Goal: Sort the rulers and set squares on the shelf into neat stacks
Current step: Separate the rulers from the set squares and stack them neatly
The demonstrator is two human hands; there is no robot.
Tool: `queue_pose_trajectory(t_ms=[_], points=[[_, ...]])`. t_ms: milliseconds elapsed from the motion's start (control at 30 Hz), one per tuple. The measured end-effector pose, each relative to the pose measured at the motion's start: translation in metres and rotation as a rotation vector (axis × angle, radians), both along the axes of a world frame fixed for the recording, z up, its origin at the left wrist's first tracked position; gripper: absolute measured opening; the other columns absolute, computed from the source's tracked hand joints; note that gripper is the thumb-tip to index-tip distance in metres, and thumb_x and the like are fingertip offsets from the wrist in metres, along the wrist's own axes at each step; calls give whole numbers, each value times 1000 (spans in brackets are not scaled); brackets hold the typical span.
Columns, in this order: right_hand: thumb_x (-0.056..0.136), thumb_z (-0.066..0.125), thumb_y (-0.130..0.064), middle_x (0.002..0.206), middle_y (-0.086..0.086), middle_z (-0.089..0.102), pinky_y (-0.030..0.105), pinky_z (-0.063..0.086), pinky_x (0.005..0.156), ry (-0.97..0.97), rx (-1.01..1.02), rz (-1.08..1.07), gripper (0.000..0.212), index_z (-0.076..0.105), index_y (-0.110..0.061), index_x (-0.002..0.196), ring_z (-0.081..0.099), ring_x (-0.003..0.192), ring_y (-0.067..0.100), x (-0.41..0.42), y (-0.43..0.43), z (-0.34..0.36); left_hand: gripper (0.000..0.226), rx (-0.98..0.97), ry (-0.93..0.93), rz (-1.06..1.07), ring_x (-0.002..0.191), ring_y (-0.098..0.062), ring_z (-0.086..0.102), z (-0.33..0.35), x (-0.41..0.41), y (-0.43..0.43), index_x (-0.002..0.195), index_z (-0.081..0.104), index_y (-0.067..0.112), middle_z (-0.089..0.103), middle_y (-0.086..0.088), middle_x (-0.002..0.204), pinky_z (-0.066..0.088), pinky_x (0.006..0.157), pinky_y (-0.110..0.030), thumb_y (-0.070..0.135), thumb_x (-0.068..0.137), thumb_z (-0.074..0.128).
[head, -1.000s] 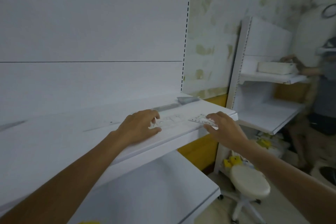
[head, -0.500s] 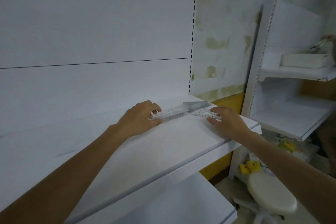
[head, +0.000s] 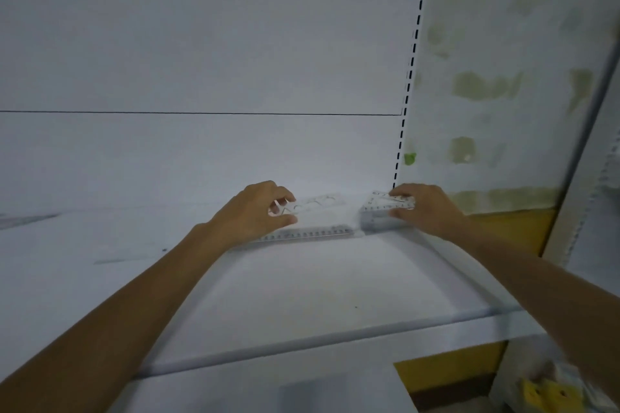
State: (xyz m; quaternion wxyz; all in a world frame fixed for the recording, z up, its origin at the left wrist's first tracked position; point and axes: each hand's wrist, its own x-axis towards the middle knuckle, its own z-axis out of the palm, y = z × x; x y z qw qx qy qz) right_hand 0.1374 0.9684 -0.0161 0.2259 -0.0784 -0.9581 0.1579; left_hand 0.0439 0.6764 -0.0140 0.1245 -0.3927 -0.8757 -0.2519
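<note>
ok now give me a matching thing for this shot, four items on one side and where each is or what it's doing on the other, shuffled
1 left hand
2 right hand
3 clear ruler
4 yellow panel

a low, by the shelf's right end
b flat on the shelf between the hands
c holding the set square near the back corner
d gripping the ruler's left end

Pairs: 1-d, 2-c, 3-b, 4-a

— Where is the camera looking from?
— The person's head: one wide-angle view, facing forward and down over the white shelf (head: 302, 295).
— How near?
— Close, within reach. The left hand (head: 255, 208) and right hand (head: 427, 208) come in from the bottom corners and lie mid-frame, by the back panel (head: 201, 43).
</note>
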Motion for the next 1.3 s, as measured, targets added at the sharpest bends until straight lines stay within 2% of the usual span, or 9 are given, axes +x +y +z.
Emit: queue_pose_trajectory(t_ms=[133,233,467,567,667,767,933,1300], points=[[82,68,-23,122,3,62,16,32,84,-80,19,108,35,63,-13,115,55,112,18,-6,13,3,34,-15,-16,74,90,-8,55,-5,12,11,113,60,22,53,9,98,47,85,-31,35,82,66],[84,66,-25,123,1,61,18,33,86,-189,52,174,36,61,-15,118,53,113,16,-11,18,-1,35,-25,-30,128,92,-10,55,-5,18,14,115,60,22,52,8,98,46,88,-33,32,81,68],[85,63,-31,121,3,62,22,38,86,-208,70,184,34,61,-17,117,56,108,19,-18,25,-13,33,-15,-51,172,95,-10,54,-10,22,13,113,58,25,53,9,101,45,92,-33,29,82,68],[87,59,-23,131,4,55,27,35,100,-190,114,195,37,56,-16,123,48,121,21,-16,21,-13,31,2,-53,185,98,-10,53,-9,21,17,113,59,26,54,8,102,44,93,-32,30,83,66],[88,55,-21,138,1,46,30,30,107,-58,164,230,43,48,-17,130,38,128,20,-5,3,-14,31,-1,-46,191,98,-9,53,-9,19,18,114,59,26,55,7,104,44,92,-30,32,84,65],[90,52,-22,132,-2,50,26,31,101,63,162,302,36,52,-18,126,41,124,16,17,-27,-21,31,-3,-31,200,93,-7,52,-10,15,20,115,60,24,55,6,103,44,89,-28,33,85,64],[96,37,-36,132,-7,50,25,31,101,-51,176,431,34,49,-24,126,41,121,13,46,-67,-41,29,59,-49,217,91,-9,53,-17,10,28,113,61,21,54,5,98,43,84,-25,30,86,62],[97,36,-34,129,-4,52,28,34,99,-52,188,421,34,50,-21,125,42,118,15,49,-69,-37,37,53,-118,173,95,-8,53,-21,4,34,116,62,21,58,3,104,40,86,-20,26,80,70]])
